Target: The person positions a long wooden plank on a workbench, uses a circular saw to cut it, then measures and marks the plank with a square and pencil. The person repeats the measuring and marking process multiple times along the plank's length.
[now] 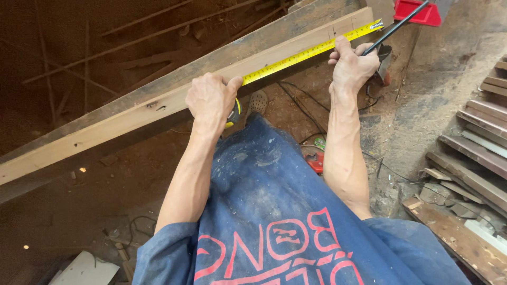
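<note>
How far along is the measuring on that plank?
Done: the yellow tape measure is pulled out along the plank, its hook near the far end. In hand: the left hand holds the tape case against the plank, and the right hand presses the blade down while holding a black pencil. Left: whether a mark has been made at the right hand cannot be told.

Yellow tape blade [311,51] with black marks between hands; pale plank [132,113] beneath; red tray [417,11] beyond right grip; dusty blue shirt [269,200].
</note>
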